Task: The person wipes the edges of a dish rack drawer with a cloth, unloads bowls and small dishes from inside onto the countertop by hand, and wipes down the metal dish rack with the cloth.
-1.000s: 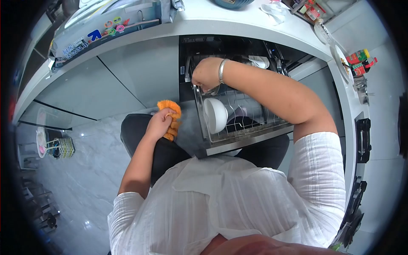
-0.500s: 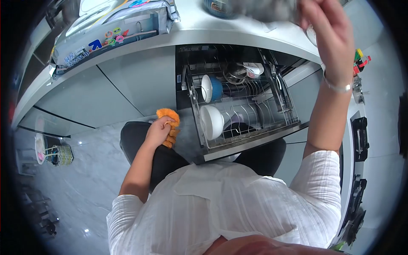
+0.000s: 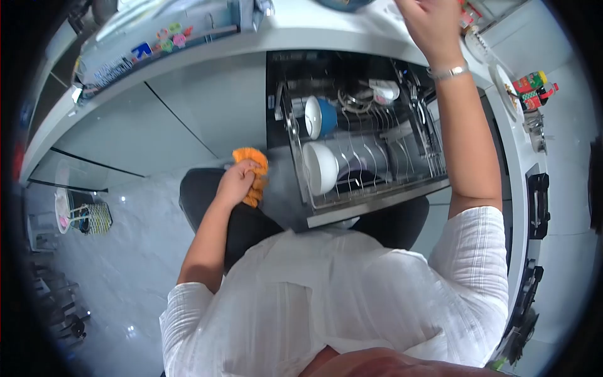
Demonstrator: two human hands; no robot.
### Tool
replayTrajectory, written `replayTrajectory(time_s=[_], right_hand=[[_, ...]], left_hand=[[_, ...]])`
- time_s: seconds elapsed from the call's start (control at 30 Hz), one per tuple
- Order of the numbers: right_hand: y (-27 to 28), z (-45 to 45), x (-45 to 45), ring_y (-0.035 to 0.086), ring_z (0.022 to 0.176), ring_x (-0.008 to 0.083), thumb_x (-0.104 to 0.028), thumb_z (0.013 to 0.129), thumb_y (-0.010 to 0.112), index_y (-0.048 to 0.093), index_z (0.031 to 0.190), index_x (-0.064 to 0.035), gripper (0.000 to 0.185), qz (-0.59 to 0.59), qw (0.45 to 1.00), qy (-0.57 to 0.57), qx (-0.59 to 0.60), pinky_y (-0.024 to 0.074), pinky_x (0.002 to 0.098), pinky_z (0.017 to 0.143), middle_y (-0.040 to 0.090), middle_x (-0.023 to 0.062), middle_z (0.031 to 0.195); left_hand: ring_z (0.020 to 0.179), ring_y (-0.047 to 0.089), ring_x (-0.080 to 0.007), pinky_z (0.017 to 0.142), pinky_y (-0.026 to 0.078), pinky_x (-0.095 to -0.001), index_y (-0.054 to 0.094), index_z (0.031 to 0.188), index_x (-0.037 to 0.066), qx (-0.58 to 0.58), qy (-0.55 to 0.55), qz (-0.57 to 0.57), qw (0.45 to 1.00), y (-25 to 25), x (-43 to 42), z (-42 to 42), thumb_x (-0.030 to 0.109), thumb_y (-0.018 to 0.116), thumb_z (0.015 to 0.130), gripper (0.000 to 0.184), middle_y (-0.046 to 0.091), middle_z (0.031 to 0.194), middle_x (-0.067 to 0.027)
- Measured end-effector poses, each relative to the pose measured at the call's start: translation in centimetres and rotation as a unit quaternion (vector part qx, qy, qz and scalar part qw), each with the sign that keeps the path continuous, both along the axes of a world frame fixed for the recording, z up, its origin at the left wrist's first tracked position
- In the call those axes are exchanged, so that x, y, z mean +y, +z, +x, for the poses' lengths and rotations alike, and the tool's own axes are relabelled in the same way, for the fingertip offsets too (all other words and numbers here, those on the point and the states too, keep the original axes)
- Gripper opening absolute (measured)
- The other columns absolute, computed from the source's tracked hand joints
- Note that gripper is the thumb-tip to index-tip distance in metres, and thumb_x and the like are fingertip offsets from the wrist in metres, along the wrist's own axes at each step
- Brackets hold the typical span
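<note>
My left hand (image 3: 236, 182) is closed around a fluffy orange cloth (image 3: 256, 188), held just above my left knee. My right hand (image 3: 434, 28) reaches over the counter at the top edge of the head view. Its fingertips are cut off there, so whatever it touches or holds is hidden. Below it, a dish drawer (image 3: 377, 206) with a wire rack is pulled out between my knees. A large white bowl (image 3: 320, 168) and a blue bowl with a white inside (image 3: 326, 118) stand on their sides at the rack's left. A white dish (image 3: 384, 92) lies toward the back.
A grey printed package (image 3: 157, 53) lies on the counter (image 3: 301, 39) at left. A dark blue round container (image 3: 344, 3) is at the top edge. To the right are a plate with food (image 3: 504, 91), red bottles (image 3: 537, 91) and a stove (image 3: 538, 204). A basket (image 3: 97, 217) stands at left.
My right hand has moved left and up, partly out of view; the blurred grey thing by its fingers is no longer visible. My left hand still holds the cloth. The view has shifted slightly.
</note>
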State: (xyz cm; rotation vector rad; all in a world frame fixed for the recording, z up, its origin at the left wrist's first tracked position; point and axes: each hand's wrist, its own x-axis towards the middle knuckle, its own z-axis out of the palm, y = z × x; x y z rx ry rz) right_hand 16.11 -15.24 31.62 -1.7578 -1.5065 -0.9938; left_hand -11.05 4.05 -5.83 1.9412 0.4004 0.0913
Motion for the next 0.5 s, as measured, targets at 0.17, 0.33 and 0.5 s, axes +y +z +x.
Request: replayTrajectory(time_s=[0.17, 0.33, 0.5], right_hand=[[-11.4, -5.1, -2.4, 0.066, 0.093, 0.0273, -0.006, 0.086, 0.062, 0.067, 0.109, -0.0080, 0.024, -0.321, 0.928, 0.115, 0.154, 0.0536, 0.0365, 0.079, 0.065, 0.0077, 0.109], [-22.3, -2.3, -2.3, 0.064, 0.099, 0.0307, -0.006, 0.078, 0.067, 0.067, 0.105, -0.0084, 0.027, -0.514, 0.844, 0.020, 0.154, 0.0544, 0.0423, 0.080, 0.059, 0.0098, 0.115], [-23.0, -0.4, -1.4, 0.066, 0.095, 0.0314, -0.010, 0.075, 0.071, 0.070, 0.095, -0.0087, 0.020, -0.601, 0.793, 0.025, 0.095, 0.0542, 0.0437, 0.079, 0.061, 0.0103, 0.110]], left_hand=[[0.066, 0.057, -0.0133, 0.065, 0.045, -0.0293, 0.066, 0.109, 0.008, 0.043, -0.004, -0.041, 0.998, 1.3, -0.6, 0.2, 0.009, 0.050, 0.091, 0.024, 0.059, 0.071, -0.0039], [0.064, 0.057, -0.0121, 0.064, 0.046, -0.0282, 0.066, 0.108, 0.008, 0.054, -0.021, -0.027, 0.998, 0.5, -0.5, 0.6, 0.008, 0.050, 0.091, 0.023, 0.061, 0.074, -0.0042], [0.066, 0.060, -0.0128, 0.065, 0.047, -0.0283, 0.065, 0.109, 0.007, 0.061, -0.007, -0.059, 0.996, 1.4, -0.7, 0.5, 0.007, 0.050, 0.091, 0.024, 0.065, 0.078, -0.0053]])
